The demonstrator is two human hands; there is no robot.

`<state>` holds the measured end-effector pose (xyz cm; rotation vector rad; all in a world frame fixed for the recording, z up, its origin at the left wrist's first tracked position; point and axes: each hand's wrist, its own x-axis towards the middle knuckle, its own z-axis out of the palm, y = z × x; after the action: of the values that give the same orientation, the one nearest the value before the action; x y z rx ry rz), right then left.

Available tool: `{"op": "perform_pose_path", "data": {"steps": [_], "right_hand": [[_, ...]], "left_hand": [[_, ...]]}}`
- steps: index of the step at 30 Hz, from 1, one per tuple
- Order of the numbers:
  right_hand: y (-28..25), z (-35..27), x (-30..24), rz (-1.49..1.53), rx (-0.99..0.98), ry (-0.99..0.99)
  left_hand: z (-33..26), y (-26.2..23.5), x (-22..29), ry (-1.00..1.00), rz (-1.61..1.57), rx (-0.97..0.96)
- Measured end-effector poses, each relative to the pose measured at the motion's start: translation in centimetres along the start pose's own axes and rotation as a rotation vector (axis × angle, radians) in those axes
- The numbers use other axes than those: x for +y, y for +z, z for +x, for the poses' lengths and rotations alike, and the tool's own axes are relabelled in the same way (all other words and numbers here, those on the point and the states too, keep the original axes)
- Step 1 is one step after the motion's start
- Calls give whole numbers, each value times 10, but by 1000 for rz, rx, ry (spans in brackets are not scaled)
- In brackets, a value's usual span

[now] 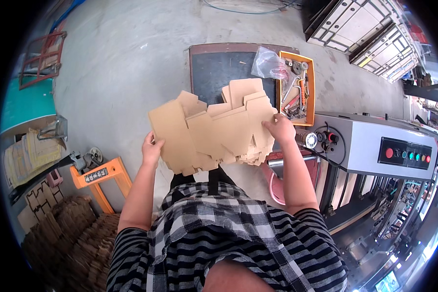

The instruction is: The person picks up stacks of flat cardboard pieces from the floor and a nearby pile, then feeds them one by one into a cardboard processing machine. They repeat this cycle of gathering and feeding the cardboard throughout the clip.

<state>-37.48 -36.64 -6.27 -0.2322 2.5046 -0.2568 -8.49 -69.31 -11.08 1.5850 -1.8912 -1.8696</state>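
Observation:
Between my two hands is a loose stack of flat brown cardboard box blanks (219,131), fanned out unevenly with tabs and cut edges sticking out. My left hand (152,150) grips the stack's left edge, its thumb on top and the other fingers at the side. On the right edge, my right hand (281,129) holds on with the thumb over the top face and the fingers mostly hidden beneath. The stack is in front of my waist and covers part of a dark-topped table (214,68) beyond it.
A yellow tray (310,97) of hand tools and a clear plastic bag (268,63) are at the table's right. A grey machine with a button panel (405,155) stands on my right. An orange pallet-jack frame (102,175) and piled cardboard (73,243) are on my left.

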Motion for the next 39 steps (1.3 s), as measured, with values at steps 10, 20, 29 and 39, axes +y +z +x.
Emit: {"op": "perform_pose_path", "data": {"steps": [10,20,29,39], "right_hand": [[13,56,-3,620,-417,169],[24,25,45,1165,-413,213],[56,6,72,1063,-283,324],[14,-25,53,1223,-330,97]], "left_hand": [[14,14,-15,-324,-357,-164],[11,28,-2,-132,-329,-256],[15,51,3,-98,-105,-173],[-2,38,-4,-112,-127,-161]]}}
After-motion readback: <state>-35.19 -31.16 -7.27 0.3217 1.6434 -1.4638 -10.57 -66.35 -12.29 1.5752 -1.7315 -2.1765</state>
